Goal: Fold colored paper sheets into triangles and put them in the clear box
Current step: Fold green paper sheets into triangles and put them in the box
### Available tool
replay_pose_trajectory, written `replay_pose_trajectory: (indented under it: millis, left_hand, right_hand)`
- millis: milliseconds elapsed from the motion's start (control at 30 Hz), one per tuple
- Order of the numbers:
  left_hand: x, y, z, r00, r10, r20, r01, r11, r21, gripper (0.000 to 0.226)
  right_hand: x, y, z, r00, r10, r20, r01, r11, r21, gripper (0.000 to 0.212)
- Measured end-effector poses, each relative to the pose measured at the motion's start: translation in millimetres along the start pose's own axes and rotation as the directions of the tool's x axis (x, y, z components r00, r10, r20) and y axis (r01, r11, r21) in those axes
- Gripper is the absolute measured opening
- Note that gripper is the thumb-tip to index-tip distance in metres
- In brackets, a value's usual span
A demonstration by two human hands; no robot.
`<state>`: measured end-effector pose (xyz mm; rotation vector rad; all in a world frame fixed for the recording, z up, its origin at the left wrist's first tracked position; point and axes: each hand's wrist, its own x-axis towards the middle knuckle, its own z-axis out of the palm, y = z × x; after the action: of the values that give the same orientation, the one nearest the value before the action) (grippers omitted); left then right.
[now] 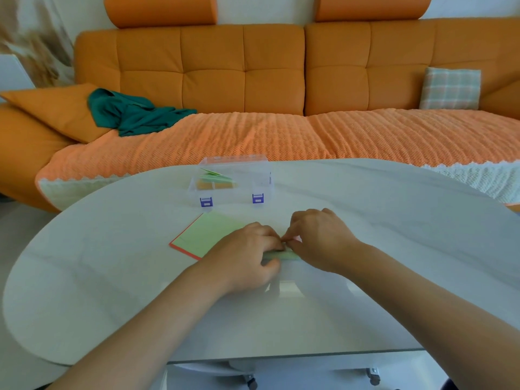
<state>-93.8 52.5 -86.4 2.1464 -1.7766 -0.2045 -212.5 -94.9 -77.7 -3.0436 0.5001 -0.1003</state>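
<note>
Item: folded green paper (281,255), a narrow flattened piece lying on the desk (380,249) in front of the person, mostly covered by both hands; only a strip of its near edge shows

Left hand (247,256): palm down on the left part of the paper, fingers (271,239) curled, tips pinching it at the middle

Right hand (319,239): knuckles up, fingers bent, tips pinching the same paper right against the left fingertips

Green sheet (208,235): flat on the desk, just left of the hands, its right corner under the left hand; it tops a red sheet (183,250) of which only a thin border shows along the left and near edges

Clear box (263,170): on the desk beyond the sheets, apart from them, with two purple latches (206,202) on its near face; inside, at the left, green folded pieces (216,175) lie over an orange one (215,186)

Background: orange sofa (213,68) behind the desk, its seat under a textured orange throw (253,136); a teal cloth (135,114) bunched at the left against an orange cushion (56,108); a plaid cushion (450,88) at the right
</note>
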Motion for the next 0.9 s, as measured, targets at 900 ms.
replay_pose_trajectory:
  millis: [900]
  left_hand:
    - [-36, 27, 25, 0.997, 0.036, -0.066, -0.025, 0.987, 0.162, 0.034]
  right_hand:
    - [-10, -2, 12, 0.990, -0.023, -0.139, 0.015, 0.998, -0.062, 0.030]
